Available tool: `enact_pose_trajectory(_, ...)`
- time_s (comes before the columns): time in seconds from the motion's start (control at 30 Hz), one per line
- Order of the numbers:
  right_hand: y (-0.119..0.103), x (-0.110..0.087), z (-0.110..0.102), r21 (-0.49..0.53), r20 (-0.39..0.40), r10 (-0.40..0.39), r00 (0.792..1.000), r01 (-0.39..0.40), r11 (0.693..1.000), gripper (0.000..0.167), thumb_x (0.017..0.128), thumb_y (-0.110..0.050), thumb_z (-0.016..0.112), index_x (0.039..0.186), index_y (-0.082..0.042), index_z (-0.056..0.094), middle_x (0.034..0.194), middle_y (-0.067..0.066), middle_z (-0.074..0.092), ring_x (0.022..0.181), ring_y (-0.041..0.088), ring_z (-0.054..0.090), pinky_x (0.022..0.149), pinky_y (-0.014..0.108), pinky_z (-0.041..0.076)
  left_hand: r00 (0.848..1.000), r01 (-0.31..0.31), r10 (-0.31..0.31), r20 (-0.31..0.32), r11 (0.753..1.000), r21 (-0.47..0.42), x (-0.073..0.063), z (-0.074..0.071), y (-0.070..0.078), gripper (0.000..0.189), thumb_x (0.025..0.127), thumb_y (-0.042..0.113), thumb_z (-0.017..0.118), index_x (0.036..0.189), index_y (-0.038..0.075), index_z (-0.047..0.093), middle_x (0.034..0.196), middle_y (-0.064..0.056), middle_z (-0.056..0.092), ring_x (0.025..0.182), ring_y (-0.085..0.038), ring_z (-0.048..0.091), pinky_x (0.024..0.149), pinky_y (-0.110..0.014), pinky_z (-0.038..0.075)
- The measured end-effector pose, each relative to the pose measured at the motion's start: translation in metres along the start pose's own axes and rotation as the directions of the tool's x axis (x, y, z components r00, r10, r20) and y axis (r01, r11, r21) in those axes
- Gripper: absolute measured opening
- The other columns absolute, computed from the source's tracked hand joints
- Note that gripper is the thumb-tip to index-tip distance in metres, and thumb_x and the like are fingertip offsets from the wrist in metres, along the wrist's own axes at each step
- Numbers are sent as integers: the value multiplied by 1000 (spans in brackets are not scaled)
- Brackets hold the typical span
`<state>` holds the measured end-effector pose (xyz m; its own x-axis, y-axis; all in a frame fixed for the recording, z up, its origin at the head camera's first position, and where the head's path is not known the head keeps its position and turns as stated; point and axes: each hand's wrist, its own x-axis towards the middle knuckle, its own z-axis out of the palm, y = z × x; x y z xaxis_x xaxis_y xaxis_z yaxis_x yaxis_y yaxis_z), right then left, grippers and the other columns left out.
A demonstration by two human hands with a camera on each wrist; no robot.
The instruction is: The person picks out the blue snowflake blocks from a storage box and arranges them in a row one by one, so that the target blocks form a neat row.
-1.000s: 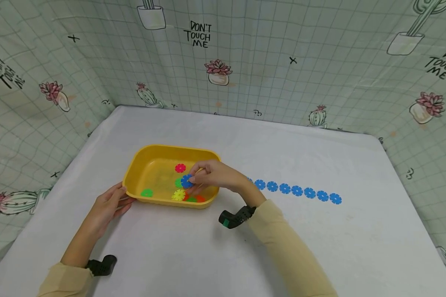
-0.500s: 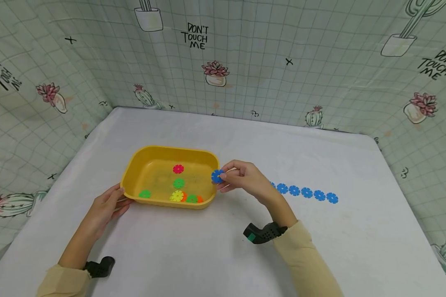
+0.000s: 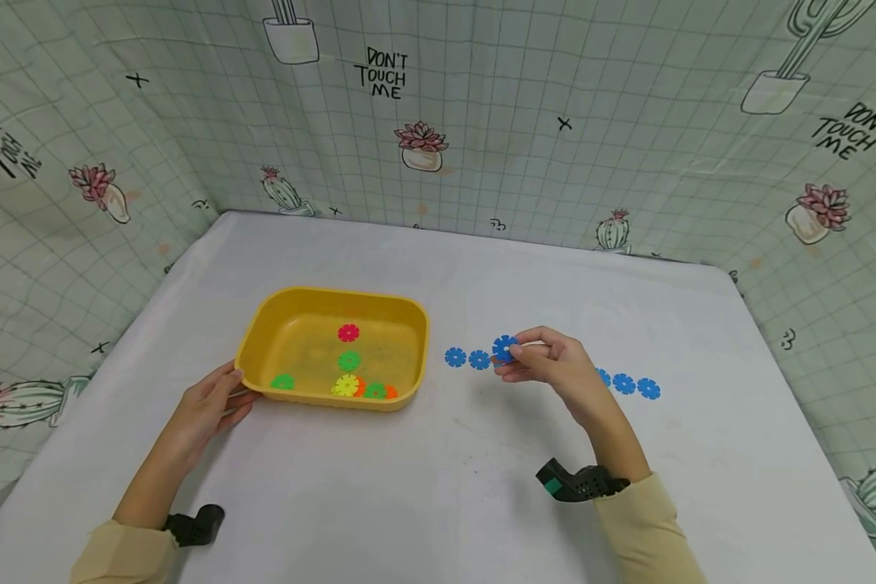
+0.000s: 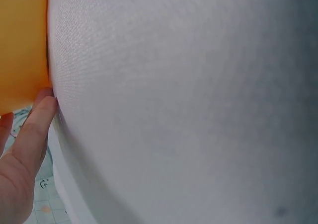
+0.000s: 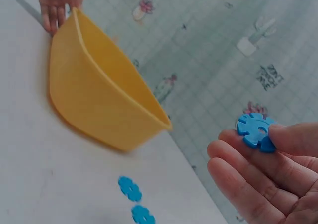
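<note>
In the head view, my right hand (image 3: 547,362) pinches a blue snowflake disc (image 3: 504,349) between thumb and fingers. It holds the disc above a row of similar blue discs (image 3: 456,358); the hand hides the row's middle. The right wrist view shows the held slotted disc (image 5: 256,130) under the thumb, with the other fingers spread below. My left hand (image 3: 208,405) holds the near left corner of a yellow tub (image 3: 332,298), thumb at the rim and fingers low on the outside. In the left wrist view, fingertips (image 4: 45,105) touch the tub's lower wall.
Inside the tub lie a pink disc (image 3: 348,333), a yellow disc (image 3: 346,385), green discs (image 3: 349,361) and orange ones partly covered. A white cloth (image 3: 380,487) covers the table. Behind it hangs a checked curtain (image 3: 496,97) with plant drawings.
My right hand has carried the blue disc out of the tub and rightward over the row. The row's left end has come into sight. My left hand stays at the tub's corner.
</note>
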<state>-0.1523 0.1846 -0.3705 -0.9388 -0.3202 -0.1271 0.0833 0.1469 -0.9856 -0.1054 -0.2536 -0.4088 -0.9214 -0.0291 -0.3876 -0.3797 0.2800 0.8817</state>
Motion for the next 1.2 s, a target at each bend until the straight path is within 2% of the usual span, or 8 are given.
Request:
enact_pose_trajectory(0.23,11,-23,-30,-17,-89,51,995,-53,998,32,94,-23,56,111,2,47,88,1,73,82,15,70,84,22,54,1000,2,-2,-1,1000,1,1,1,0,64,101,39,29,148,-1,13,136,-28,41,85,13,55,80,-12,51)
enact_pose_trajectory(0.4,27,-37,-54,20,-152,66,986,-63,998,30,93,-23,57,110,-1,46,90,3,73,86,22,70,82,25,55,1000,8,-8,1,1000,-1,1,2,0,64,101,39,29,148,-1,13,139,-30,36,84,13,55,81,-12,51)
enact_pose_trajectory(0.57,76,-43,-93,100,-177,17,984,1,995,30,92,-20,59,114,-2,50,100,12,71,92,31,68,82,30,55,1000,5,-5,4,1000,-3,1,2,0,64,101,39,29,148,-1,12,139,-30,35,84,14,55,81,-12,51)
enact_pose_trajectory(0.73,109,-52,-123,150,-231,21,973,14,989,34,90,-23,61,115,-2,50,102,11,71,91,27,68,82,30,54,1000,0,0,2,1000,14,1,1,-1,63,101,39,29,148,-1,14,135,-26,43,85,13,55,80,-12,52)
enact_pose_trajectory(0.83,112,-61,-132,146,-284,59,957,-17,989,41,88,-30,64,114,-3,50,98,6,72,88,22,69,81,27,54,1000,-2,1,3,1000,21,1,0,-1,62,101,38,29,148,0,15,132,-22,47,85,12,56,80,-12,52)
enact_pose_trajectory(1.0,114,-75,-144,140,-391,132,911,-83,987,49,79,-39,71,110,-5,53,89,0,73,81,15,70,76,19,55,1000,-1,1,8,1000,23,1,0,-1,63,101,39,29,148,0,14,132,-22,47,85,13,56,80,-12,52)
enact_pose_trajectory(1.07,114,-80,-149,136,-430,163,888,-114,984,47,78,-40,72,107,-8,56,86,-3,73,77,12,70,73,16,55,1000,-4,4,10,1000,25,1,0,-1,63,101,39,29,148,0,14,133,-23,47,85,13,55,80,-12,52)
enact_pose_trajectory(1.2,95,-90,-145,103,-491,244,836,-222,970,24,84,-35,67,98,-17,61,78,-12,71,71,5,68,67,11,53,1000,-9,8,11,1000,21,1,-1,0,63,101,39,29,148,0,15,131,-20,49,86,13,56,81,-12,52)
